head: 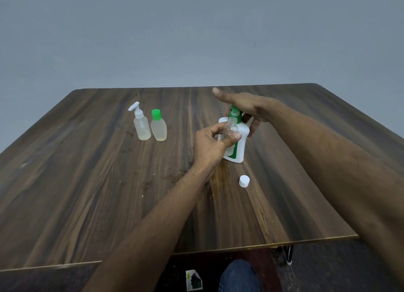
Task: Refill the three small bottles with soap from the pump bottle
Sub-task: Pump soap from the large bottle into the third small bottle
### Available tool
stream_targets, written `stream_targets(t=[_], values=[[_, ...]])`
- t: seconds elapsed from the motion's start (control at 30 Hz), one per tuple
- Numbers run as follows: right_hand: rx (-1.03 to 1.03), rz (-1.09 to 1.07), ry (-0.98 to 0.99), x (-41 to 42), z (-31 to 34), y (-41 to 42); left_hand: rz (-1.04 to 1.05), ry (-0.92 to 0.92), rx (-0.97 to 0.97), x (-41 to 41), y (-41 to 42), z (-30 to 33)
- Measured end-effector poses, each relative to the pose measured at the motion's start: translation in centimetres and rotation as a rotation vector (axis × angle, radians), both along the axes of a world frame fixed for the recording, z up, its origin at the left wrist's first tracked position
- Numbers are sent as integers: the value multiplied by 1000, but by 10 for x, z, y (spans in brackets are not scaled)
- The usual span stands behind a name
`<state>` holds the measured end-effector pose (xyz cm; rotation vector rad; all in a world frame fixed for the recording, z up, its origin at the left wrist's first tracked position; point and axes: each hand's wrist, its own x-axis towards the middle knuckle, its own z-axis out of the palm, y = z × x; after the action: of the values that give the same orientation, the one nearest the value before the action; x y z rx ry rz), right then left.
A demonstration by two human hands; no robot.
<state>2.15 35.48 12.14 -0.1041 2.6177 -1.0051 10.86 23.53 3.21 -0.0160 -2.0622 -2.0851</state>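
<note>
Pump bottle (pixel 237 147): white body with a green pump head, upright on the bench (pixel 87 182) right of centre, so its spout sits above the small bottle's mouth.
Clear small bottle (pixel 230 128): uncapped, held upright against the pump bottle's front, mouth just under the spout, apparently to catch the soap; it looks empty or nearly so.
Left hand (pixel 209 145): thumb and fingertips curled round the clear bottle's body, pinching it steady in the air.
Right hand (pixel 247 108): palm laid over the green pump head, index finger stretched straight ahead, the lower fingers hanging behind the bottle's shoulder; likely placed to press down.
White cap (pixel 244 180): on the bench nearer the person, set aside, probably off the clear bottle.
Small pump-top bottle (pixel 141 123) and green-capped bottle (pixel 159 126): standing side by side left of centre, well apart from the work, both closed, each with a little pale liquid.
Stage: filling looks barely begun.
</note>
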Motion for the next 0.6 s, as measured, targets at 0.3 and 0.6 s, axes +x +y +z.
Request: stream_targets(t=[0.3, 0.6], values=[[51, -24, 56, -7, -10, -1, 8, 7, -5, 0, -1, -2], [-3, 19, -3, 1, -1, 0, 5, 0, -4, -3, -1, -2]])
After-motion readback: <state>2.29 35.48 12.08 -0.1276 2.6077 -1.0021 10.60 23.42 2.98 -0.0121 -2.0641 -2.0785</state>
